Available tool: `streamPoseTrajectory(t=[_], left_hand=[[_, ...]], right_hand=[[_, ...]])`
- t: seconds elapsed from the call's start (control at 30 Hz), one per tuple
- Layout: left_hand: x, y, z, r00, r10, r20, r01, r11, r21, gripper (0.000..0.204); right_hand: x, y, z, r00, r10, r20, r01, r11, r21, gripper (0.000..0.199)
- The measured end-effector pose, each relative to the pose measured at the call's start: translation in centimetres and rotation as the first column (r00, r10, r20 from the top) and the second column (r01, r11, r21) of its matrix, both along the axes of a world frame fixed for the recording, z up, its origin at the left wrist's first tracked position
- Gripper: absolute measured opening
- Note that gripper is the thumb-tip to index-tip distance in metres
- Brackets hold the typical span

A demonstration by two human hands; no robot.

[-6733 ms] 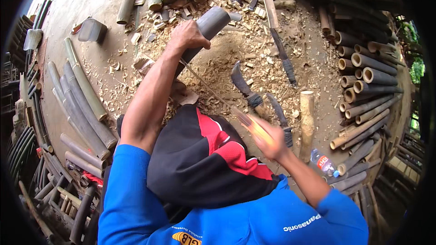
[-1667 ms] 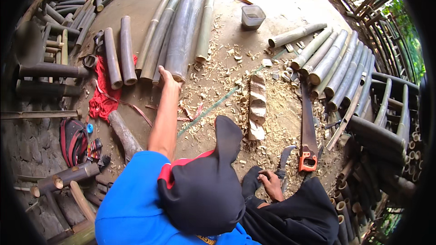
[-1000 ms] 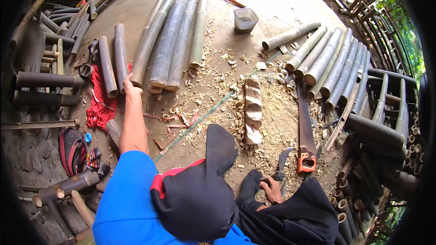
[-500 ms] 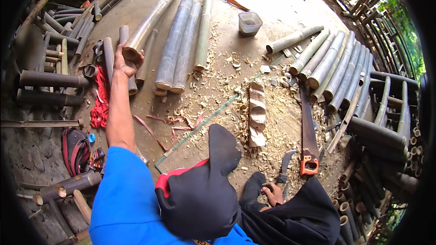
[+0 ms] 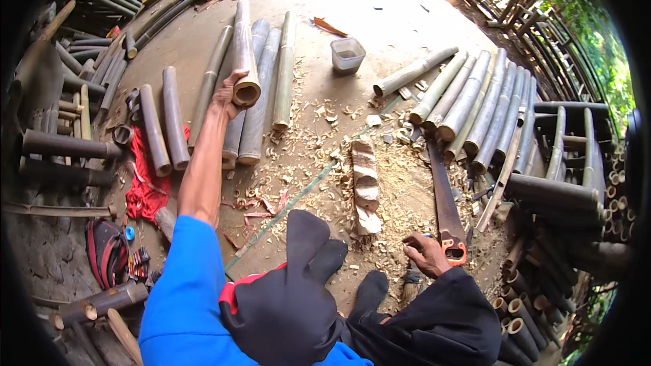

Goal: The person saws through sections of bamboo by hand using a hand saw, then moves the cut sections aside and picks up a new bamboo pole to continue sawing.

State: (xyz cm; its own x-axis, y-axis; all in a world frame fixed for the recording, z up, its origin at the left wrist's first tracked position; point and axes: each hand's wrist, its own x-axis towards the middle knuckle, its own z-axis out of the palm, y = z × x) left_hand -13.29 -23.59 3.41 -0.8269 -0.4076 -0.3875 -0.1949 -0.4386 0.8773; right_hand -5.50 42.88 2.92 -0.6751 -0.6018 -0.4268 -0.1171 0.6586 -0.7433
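My left arm, in a blue sleeve, reaches forward. My left hand [image 5: 229, 93] is closed round the near end of a brown bamboo tube [image 5: 245, 44], whose hollow opening faces me. The tube is held above several other bamboo tubes [image 5: 266, 88] lying on the ground. Nearer to me, my right hand [image 5: 426, 255] hovers over a knife [image 5: 411, 286], its fingers loosely bent and nothing seen in them. The hand hides the knife's blade. Just right of that hand lies a handsaw [image 5: 453, 249] with an orange handle.
A notched wooden block [image 5: 365, 190] lies amid shavings in front of my feet. More bamboo tubes [image 5: 468, 105] are lined up at right. A clear plastic tub [image 5: 347, 55] sits farther off. At left are red cloth [image 5: 144, 186] and a bag [image 5: 106, 247]; a bamboo rack [image 5: 553, 190] stands right.
My left hand has carried the bamboo tube to the right, over the other tubes, and tilted it more upright. My right hand has risen from beside my foot toward the saw handle.
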Motion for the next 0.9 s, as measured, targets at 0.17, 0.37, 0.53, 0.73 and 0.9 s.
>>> streamPoseTrajectory(t=[0.17,0.37,0.53,0.73,0.9], left_hand=[[7.0,12.7,1.0,0.986,-0.007,-0.166,-0.020,0.987,-0.160,0.077],[14.4,32.2,-0.5,0.947,-0.264,-0.186,0.276,0.960,0.043,0.081],[16.6,38.1,-7.0,0.738,-0.657,-0.152,0.667,0.745,0.017,0.071],[11.7,34.3,-7.1,0.674,-0.731,-0.108,0.534,0.583,-0.613,0.088],[5.5,29.2,9.8,0.853,-0.456,-0.254,-0.391,-0.236,-0.890,0.100]], right_hand=[[-3.6,-3.2,4.2,0.999,-0.038,0.008,0.039,0.993,-0.113,0.034],[-12.0,-14.9,4.0,0.942,-0.092,0.323,0.217,0.901,-0.376,0.072],[-11.8,-20.8,2.1,0.971,-0.188,0.147,0.234,0.877,-0.420,0.077],[-9.7,-11.4,2.3,0.851,-0.207,-0.482,0.094,0.964,-0.249,0.097],[-4.2,2.0,7.0,0.826,-0.133,-0.547,0.175,0.984,0.025,0.089]])
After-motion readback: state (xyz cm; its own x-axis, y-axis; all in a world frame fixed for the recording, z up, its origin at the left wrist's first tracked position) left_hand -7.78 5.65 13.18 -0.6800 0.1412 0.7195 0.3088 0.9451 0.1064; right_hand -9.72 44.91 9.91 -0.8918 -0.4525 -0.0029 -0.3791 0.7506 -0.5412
